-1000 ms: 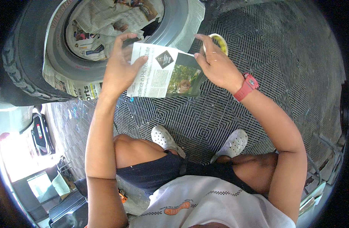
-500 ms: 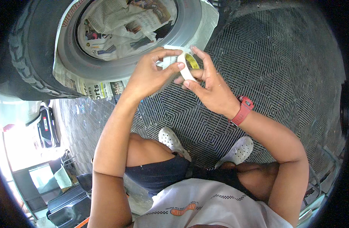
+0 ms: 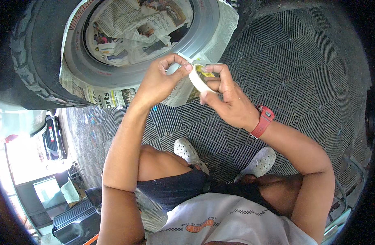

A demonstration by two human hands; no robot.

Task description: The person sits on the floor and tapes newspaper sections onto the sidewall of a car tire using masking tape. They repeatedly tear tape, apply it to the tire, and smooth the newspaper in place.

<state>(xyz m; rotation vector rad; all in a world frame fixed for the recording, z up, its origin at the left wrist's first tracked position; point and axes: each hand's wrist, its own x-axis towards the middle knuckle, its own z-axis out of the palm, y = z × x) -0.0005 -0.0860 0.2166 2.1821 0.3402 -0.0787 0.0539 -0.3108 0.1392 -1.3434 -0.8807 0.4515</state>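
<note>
Between my hands is a roll of white masking tape (image 3: 200,81) with a yellow inner core. My right hand (image 3: 230,96) is closed around it, fingers through the ring and thumb against its near side. At the roll's left edge my left hand (image 3: 163,79) pinches with thumb and forefinger, seemingly on the tape's end. Just beyond stands a wheel with a grey rim (image 3: 126,79). Newspaper (image 3: 142,30) covers its middle, and more newspaper (image 3: 118,97) sticks out around the rim against the black tyre (image 3: 28,61).
Dark ribbed matting (image 3: 277,81) covers the floor. My white clogs (image 3: 261,162) are below my hands. At the left are a parked car's front (image 3: 53,136) and a black ridged case (image 3: 75,220). A metal frame (image 3: 353,173) stands at the right edge.
The tape roll and my right hand have shifted slightly down. My left thumb and forefinger have come together in a pinch at the roll's edge.
</note>
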